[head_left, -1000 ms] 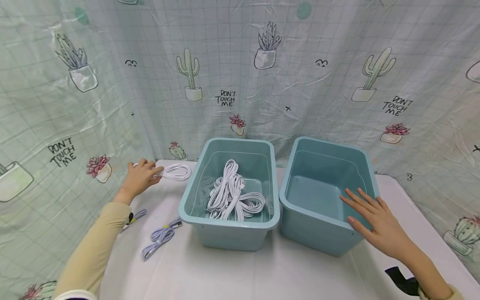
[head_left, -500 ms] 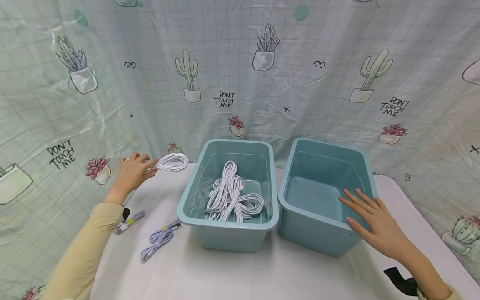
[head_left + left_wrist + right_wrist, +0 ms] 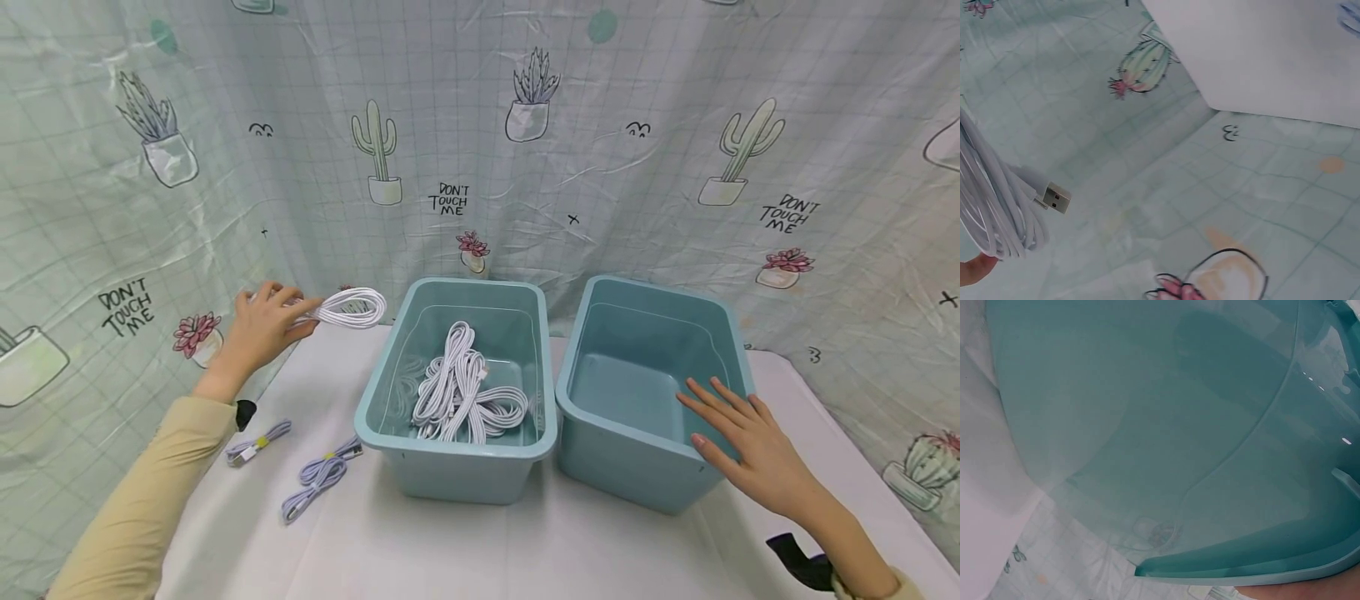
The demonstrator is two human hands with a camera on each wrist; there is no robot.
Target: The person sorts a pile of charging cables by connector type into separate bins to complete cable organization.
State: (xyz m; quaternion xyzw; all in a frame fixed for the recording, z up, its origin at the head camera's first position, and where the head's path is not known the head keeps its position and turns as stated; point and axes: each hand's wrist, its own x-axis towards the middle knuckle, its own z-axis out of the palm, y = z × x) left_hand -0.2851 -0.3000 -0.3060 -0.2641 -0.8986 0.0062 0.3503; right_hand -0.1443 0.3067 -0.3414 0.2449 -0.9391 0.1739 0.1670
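Note:
My left hand (image 3: 262, 329) grips a coiled white USB cable (image 3: 358, 307) above the table's far left corner. In the left wrist view the cable's metal USB plug (image 3: 1057, 197) sticks out beside its loops, with a fingertip under them. Spread and straight, the fingers of my right hand (image 3: 768, 454) lie over the near right rim of the right blue bin (image 3: 637, 423); whether they press on it I cannot tell. The left blue bin (image 3: 457, 471) holds several coiled white cables (image 3: 468, 387). Bin wall (image 3: 1147, 425) fills most of the right wrist view.
Two bundled pale purple cables, one with a yellow tie (image 3: 260, 442) and another nearer the left bin (image 3: 322, 477), lie on the white table (image 3: 480, 550). A cactus-print curtain (image 3: 465, 125) hangs along the back and sides. The bins stand side by side.
My left hand has lifted the white cable off the table, up and slightly left, and its loops now hang higher. The right hand stays where it was.

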